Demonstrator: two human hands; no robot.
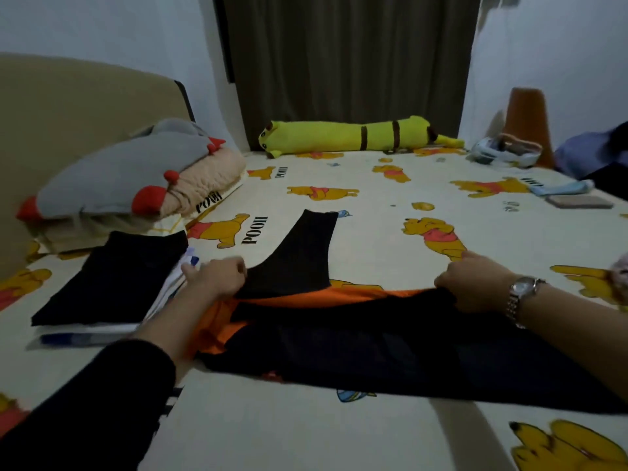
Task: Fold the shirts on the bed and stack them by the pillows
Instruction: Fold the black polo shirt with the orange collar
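Observation:
A black and orange shirt (pixel 356 345) lies spread across the bed (pixel 339 433) in front of me, one black sleeve (pixel 302 253) pointing away. My left hand (pixel 217 278) grips the shirt's upper edge at the base of that sleeve. My right hand (pixel 472 283), with a metal watch on the wrist, grips the upper edge on the right. To the left lies a stack of folded shirts (pixel 108 283), a black one on top of white and blue ones, just below the pillows (pixel 136 178).
The sheet bears yellow bear prints. A grey and red plush lies on the pillows at the headboard. A long yellow plush (pixel 350 136) lies along the far edge by the dark curtain. At the far right are an orange cone-like thing (pixel 526 117), a toy car, a blue cloth and a flat brown pad (pixel 579 201).

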